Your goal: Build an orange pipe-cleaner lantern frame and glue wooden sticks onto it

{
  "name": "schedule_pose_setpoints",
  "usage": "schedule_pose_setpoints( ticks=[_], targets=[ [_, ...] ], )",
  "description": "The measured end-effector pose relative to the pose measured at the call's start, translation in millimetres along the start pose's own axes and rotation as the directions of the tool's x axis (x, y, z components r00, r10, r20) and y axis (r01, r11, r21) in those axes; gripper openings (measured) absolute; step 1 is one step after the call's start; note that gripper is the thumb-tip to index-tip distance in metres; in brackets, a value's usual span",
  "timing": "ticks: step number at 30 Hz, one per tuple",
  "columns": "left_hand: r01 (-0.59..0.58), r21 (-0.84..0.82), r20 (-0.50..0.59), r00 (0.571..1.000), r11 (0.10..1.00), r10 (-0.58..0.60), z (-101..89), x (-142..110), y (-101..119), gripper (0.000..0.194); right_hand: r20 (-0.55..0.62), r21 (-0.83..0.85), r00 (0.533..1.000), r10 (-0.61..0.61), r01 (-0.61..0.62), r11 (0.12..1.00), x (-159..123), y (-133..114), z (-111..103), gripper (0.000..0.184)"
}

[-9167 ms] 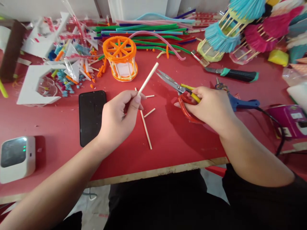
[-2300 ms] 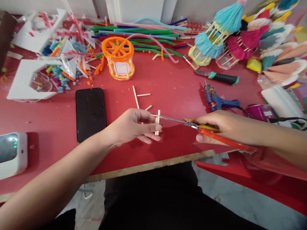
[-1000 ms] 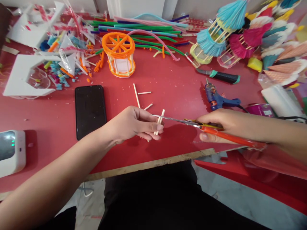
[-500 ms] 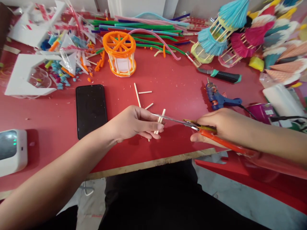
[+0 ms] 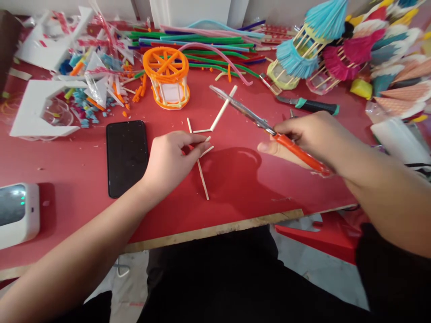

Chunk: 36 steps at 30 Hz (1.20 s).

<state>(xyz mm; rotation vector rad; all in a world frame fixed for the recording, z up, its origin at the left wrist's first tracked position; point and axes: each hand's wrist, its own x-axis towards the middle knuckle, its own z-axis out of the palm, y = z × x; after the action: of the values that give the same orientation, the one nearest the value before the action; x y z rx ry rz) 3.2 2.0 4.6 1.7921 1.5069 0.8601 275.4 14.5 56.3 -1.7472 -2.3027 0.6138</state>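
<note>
My left hand [image 5: 177, 157] pinches a short cream stick piece between thumb and fingertips, low over the red table. Around it lie a long thin stick [image 5: 203, 179], partly covered by my fingers, and two short pieces [image 5: 202, 131]. A thicker stick [image 5: 222, 111] slants away just beyond them, near the scissor tips. With my right hand [image 5: 299, 139] I grip orange-handled scissors [image 5: 247, 112], raised above the table, their blades together and pointing up-left. Farther back stands a small orange round frame [image 5: 166, 78] with upright sticks.
A black phone [image 5: 126, 157] lies left of my left hand. Pipe cleaners [image 5: 208, 40], foam scraps [image 5: 37, 105] and a craft knife [image 5: 316, 106] are farther back. Blue and pink paper-roofed models [image 5: 298, 60] stand at the right. A white device [image 5: 20, 215] sits at the left.
The scissors have come away from the sticks in my left hand and swung up, higher over the table. My left hand has moved left and up; a thicker stick now lies beyond it.
</note>
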Motion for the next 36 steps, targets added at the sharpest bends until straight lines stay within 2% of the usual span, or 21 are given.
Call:
schedule_pose_setpoints(
  ticks=[2,4,7,10,12,15,17,19,21,23,29,33,36],
  targets=[
    [-0.102,0.176,-0.045,0.993,0.979,0.111,2.7,1.2,-3.3,0.016,-0.047,-0.016,0.999,0.025,-0.025,1.0,3.3,-5.9,2.2,0.066],
    [-0.145,0.284,-0.049,0.985,0.948,0.166,7.7,2.7,-6.1,0.018,-0.077,-0.024,0.997,0.028,-0.03,0.999,4.7,-9.8,8.3,0.067],
    [-0.137,0.387,-0.035,0.986,0.912,0.163,15.4,5.4,-8.2,0.021,-0.119,0.053,0.992,0.037,-0.031,0.998,5.1,-9.5,22.3,0.068],
    [-0.118,0.427,0.003,0.992,0.896,0.129,17.0,6.8,-7.3,0.032,-0.131,0.152,0.988,0.086,-0.066,0.986,4.1,-4.9,35.0,0.066],
    [-0.116,0.354,-0.041,0.989,0.928,0.139,14.1,6.4,-5.6,0.039,-0.138,0.136,0.986,0.091,-0.072,0.988,3.4,-2.0,38.8,0.065],
    [-0.132,0.066,-0.148,0.979,0.989,0.14,8.1,3.5,-1.7,0.041,-0.162,0.045,0.986,0.039,-0.032,0.998,3.4,0.1,39.2,0.065],
    [-0.127,-0.126,-0.14,0.984,0.984,0.109,5.6,0.2,2.4,0.03,-0.16,0.009,0.987,-0.011,0.013,1.0,3.7,-0.2,40.1,0.064],
    [-0.088,-0.225,-0.09,0.994,0.97,0.069,4.6,-3.8,7.4,0.019,-0.157,-0.005,0.986,-0.063,0.063,0.998,3.2,-1.9,43.4,0.061],
    [-0.04,-0.241,-0.068,0.997,0.97,0.025,4.5,-7.5,11.8,0.015,-0.151,0.006,0.983,-0.102,0.104,0.995,1.8,-4.5,48.1,0.057],
    [-0.037,-0.228,-0.093,0.995,0.973,0.016,4.1,-10.1,14.1,0.01,-0.14,0.035,0.982,-0.125,0.131,0.991,0.1,-6.8,52.5,0.053],
    [-0.231,-0.127,-0.22,0.955,0.964,0.2,1.3,-12.1,12.0,0.009,-0.235,0.033,0.957,-0.169,0.181,0.983,0.6,-6.0,56.2,0.056],
    [-0.119,-0.154,-0.231,0.97,0.981,0.081,1.8,-14.2,13.0,0.003,-0.236,0.039,0.96,-0.15,0.164,0.986,2.0,-5.3,55.1,0.059],
    [-0.043,-0.208,-0.218,0.976,0.977,-0.003,3.0,-15.2,14.2,0.008,-0.185,0.053,0.974,-0.131,0.143,0.988,1.3,-6.4,53.8,0.059]
  ],
)
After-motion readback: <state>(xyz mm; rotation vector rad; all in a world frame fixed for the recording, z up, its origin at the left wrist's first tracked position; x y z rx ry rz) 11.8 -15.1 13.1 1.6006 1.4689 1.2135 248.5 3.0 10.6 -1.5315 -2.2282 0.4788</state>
